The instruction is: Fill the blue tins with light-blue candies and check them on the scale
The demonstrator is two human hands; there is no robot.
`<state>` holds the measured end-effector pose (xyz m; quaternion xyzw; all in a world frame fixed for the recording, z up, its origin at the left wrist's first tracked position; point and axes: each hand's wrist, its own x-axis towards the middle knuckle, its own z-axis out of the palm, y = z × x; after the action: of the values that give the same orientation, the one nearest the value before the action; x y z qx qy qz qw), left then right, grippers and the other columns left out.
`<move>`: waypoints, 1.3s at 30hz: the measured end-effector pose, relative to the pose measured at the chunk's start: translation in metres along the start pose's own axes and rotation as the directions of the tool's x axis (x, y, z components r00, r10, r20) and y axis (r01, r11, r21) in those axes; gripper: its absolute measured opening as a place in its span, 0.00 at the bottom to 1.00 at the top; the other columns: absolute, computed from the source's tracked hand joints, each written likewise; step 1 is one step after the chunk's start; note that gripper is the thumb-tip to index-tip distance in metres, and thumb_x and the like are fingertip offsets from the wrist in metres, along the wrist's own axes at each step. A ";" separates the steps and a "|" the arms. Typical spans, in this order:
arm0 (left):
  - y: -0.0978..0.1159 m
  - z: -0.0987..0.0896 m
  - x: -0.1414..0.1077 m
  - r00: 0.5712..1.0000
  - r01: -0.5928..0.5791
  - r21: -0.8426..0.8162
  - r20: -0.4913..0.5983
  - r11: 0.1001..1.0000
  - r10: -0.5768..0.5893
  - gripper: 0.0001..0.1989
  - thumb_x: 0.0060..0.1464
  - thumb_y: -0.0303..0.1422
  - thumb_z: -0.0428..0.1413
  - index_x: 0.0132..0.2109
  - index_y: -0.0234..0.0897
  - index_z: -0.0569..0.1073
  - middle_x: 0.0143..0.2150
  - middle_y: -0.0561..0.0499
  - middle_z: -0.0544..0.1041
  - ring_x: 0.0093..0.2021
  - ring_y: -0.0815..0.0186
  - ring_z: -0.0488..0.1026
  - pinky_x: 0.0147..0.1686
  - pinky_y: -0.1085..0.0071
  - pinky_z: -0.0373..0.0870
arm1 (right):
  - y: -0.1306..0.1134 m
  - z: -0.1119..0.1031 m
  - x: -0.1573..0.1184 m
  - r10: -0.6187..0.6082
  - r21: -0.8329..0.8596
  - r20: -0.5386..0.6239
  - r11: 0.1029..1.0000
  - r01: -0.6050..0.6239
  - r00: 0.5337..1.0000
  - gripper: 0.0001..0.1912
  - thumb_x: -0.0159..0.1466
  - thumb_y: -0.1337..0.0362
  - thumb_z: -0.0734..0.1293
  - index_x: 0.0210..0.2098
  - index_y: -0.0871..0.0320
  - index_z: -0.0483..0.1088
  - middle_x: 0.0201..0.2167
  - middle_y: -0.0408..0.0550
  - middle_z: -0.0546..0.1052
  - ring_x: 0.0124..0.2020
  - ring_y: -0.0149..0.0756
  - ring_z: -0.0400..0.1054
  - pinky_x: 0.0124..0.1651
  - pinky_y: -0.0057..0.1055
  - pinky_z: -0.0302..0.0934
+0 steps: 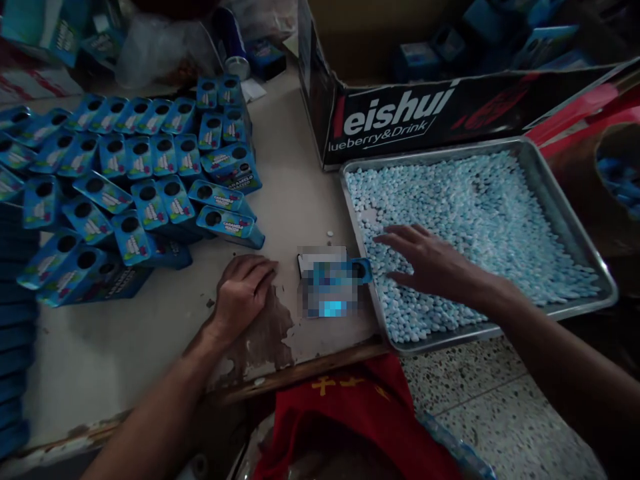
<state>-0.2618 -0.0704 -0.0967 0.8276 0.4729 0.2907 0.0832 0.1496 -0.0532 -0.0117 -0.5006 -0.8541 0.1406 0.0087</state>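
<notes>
My left hand (245, 287) rests on the worn tabletop with its fingers curled and pressed together; its palm side is hidden. My right hand (435, 260) is over the left part of a metal tray (607, 290), fingers spread and nothing gripped. Small white and pale-blue candies (450, 213) cover the tray. Between my hands lies a flat pixelated item (327, 287), its kind blurred out. A blue box end with a dark round hole (361, 270) shows beside it, against the tray's rim. Two loose candies (330, 233) lie near these.
Many blue candy boxes (150, 200) with round holes stand grouped on the left. A black cardboard carton (390, 117) behind the tray holds more blue packs. A can (235, 50) and a plastic bag (165, 50) are at the back. The table's wooden edge (320, 363) runs in front.
</notes>
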 end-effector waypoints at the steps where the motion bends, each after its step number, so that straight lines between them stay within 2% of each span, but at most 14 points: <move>1: 0.001 0.000 0.001 1.000 0.001 0.002 -0.004 1.000 -0.001 0.09 0.78 0.31 0.60 0.54 0.45 0.86 0.50 0.45 0.88 0.53 0.52 0.85 0.59 0.53 0.84 | -0.001 0.008 -0.007 -0.009 -0.022 -0.006 1.000 0.008 1.000 0.31 0.69 0.62 0.73 0.71 0.54 0.74 0.72 0.66 0.77 0.67 0.70 0.74 0.61 0.63 0.76; 3: 0.003 -0.001 0.002 1.000 0.006 0.002 -0.012 1.000 -0.006 0.08 0.78 0.31 0.60 0.54 0.46 0.86 0.49 0.46 0.88 0.52 0.53 0.85 0.58 0.53 0.84 | -0.007 0.020 -0.015 -0.001 -0.026 -0.005 1.000 0.001 1.000 0.29 0.69 0.65 0.71 0.69 0.55 0.74 0.70 0.67 0.77 0.64 0.68 0.76 0.60 0.60 0.76; 5: 0.005 -0.003 0.003 1.000 0.002 0.005 -0.021 1.000 -0.002 0.08 0.78 0.30 0.61 0.54 0.46 0.85 0.49 0.47 0.88 0.52 0.53 0.85 0.57 0.54 0.84 | -0.013 0.024 -0.015 0.029 -0.009 0.043 1.000 -0.028 0.999 0.20 0.69 0.67 0.69 0.60 0.54 0.77 0.59 0.63 0.82 0.51 0.58 0.81 0.49 0.48 0.77; 8: 0.007 -0.006 0.003 1.000 -0.013 0.018 -0.024 1.000 0.013 0.09 0.77 0.28 0.62 0.55 0.46 0.85 0.50 0.47 0.88 0.52 0.53 0.85 0.57 0.55 0.84 | -0.016 0.017 -0.012 0.094 0.047 0.113 0.994 -0.100 0.989 0.07 0.69 0.67 0.68 0.45 0.52 0.78 0.46 0.54 0.84 0.33 0.44 0.77 0.33 0.37 0.64; 11: 0.007 -0.006 0.004 0.999 -0.038 0.032 -0.031 0.999 0.039 0.09 0.76 0.27 0.63 0.55 0.44 0.84 0.50 0.47 0.87 0.52 0.54 0.85 0.58 0.57 0.84 | -0.011 0.007 -0.009 0.174 0.304 0.095 0.933 -0.195 0.980 0.07 0.67 0.67 0.67 0.39 0.53 0.79 0.38 0.51 0.85 0.32 0.42 0.77 0.34 0.35 0.63; 14: 0.005 -0.004 0.005 0.997 -0.053 0.048 -0.047 0.997 0.055 0.07 0.76 0.28 0.64 0.54 0.43 0.85 0.49 0.48 0.87 0.50 0.55 0.84 0.56 0.57 0.83 | -0.003 0.002 -0.007 0.324 0.571 0.187 0.733 -0.371 0.927 0.09 0.63 0.59 0.70 0.34 0.54 0.82 0.25 0.46 0.80 0.24 0.38 0.72 0.29 0.33 0.61; 17: 0.003 -0.001 0.006 0.998 -0.046 0.041 -0.046 0.998 0.048 0.05 0.77 0.31 0.64 0.53 0.44 0.85 0.48 0.49 0.87 0.48 0.56 0.84 0.57 0.56 0.81 | -0.002 0.000 -0.004 0.486 0.654 0.256 0.549 -0.520 0.836 0.15 0.59 0.51 0.74 0.33 0.56 0.84 0.17 0.43 0.74 0.20 0.35 0.65 0.25 0.31 0.54; 19: 0.001 0.001 0.006 0.999 -0.028 0.020 -0.034 0.999 0.029 0.05 0.77 0.33 0.64 0.52 0.46 0.86 0.48 0.49 0.87 0.49 0.55 0.84 0.57 0.56 0.81 | -0.004 -0.002 -0.002 0.556 0.727 0.226 0.450 -0.518 0.800 0.16 0.58 0.50 0.77 0.34 0.57 0.84 0.17 0.43 0.74 0.21 0.32 0.65 0.26 0.30 0.54; 22: -0.003 0.005 0.006 0.999 0.026 -0.017 -0.020 1.000 -0.026 0.05 0.76 0.37 0.64 0.52 0.49 0.87 0.48 0.49 0.87 0.50 0.53 0.84 0.57 0.55 0.80 | -0.010 -0.004 -0.002 0.596 0.870 0.216 0.242 -0.429 0.773 0.14 0.56 0.56 0.81 0.37 0.56 0.85 0.27 0.45 0.81 0.26 0.30 0.68 0.28 0.28 0.58; 25: -0.008 0.011 0.005 0.999 0.047 -0.037 -0.015 0.998 -0.047 0.06 0.76 0.40 0.64 0.51 0.50 0.87 0.49 0.48 0.87 0.51 0.52 0.83 0.58 0.53 0.79 | -0.013 -0.002 -0.006 0.582 0.919 0.286 0.058 -0.390 0.761 0.14 0.58 0.59 0.83 0.41 0.55 0.85 0.37 0.49 0.85 0.35 0.31 0.73 0.34 0.26 0.66; 28: -0.011 0.016 0.006 0.999 0.029 -0.041 -0.026 0.999 -0.030 0.09 0.77 0.42 0.62 0.50 0.49 0.87 0.49 0.47 0.86 0.51 0.52 0.82 0.58 0.53 0.79 | -0.012 0.004 -0.014 0.566 0.930 0.333 -0.066 -0.361 0.754 0.15 0.56 0.62 0.85 0.42 0.55 0.86 0.38 0.48 0.84 0.35 0.30 0.72 0.37 0.25 0.68; 31: -0.013 0.019 0.007 0.999 0.015 -0.031 -0.040 0.999 -0.016 0.09 0.77 0.41 0.62 0.49 0.47 0.87 0.48 0.47 0.86 0.51 0.52 0.82 0.58 0.54 0.79 | -0.012 0.012 -0.022 0.566 0.933 0.330 -0.073 -0.352 0.755 0.17 0.53 0.66 0.85 0.42 0.56 0.86 0.38 0.49 0.86 0.31 0.29 0.70 0.33 0.26 0.66; 35: -0.013 0.023 0.009 0.999 0.008 -0.026 -0.033 1.000 -0.009 0.08 0.76 0.39 0.62 0.49 0.46 0.86 0.48 0.46 0.85 0.52 0.52 0.81 0.59 0.53 0.80 | -0.018 0.012 -0.027 0.623 0.925 0.264 0.053 -0.376 0.736 0.14 0.56 0.66 0.84 0.41 0.57 0.85 0.34 0.50 0.86 0.27 0.29 0.69 0.30 0.28 0.62; 39: -0.014 0.025 0.010 1.000 0.016 -0.055 -0.024 0.998 -0.018 0.06 0.75 0.36 0.63 0.49 0.45 0.86 0.49 0.45 0.84 0.53 0.52 0.81 0.60 0.53 0.80 | -0.033 -0.007 -0.021 0.571 0.918 0.177 0.199 -0.344 0.802 0.09 0.60 0.69 0.80 0.41 0.59 0.83 0.31 0.48 0.84 0.26 0.27 0.67 0.30 0.28 0.60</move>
<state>-0.2541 -0.0510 -0.1191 0.8174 0.4727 0.3128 0.1027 0.1329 -0.0848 0.0064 -0.6480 -0.4271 0.5367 0.3311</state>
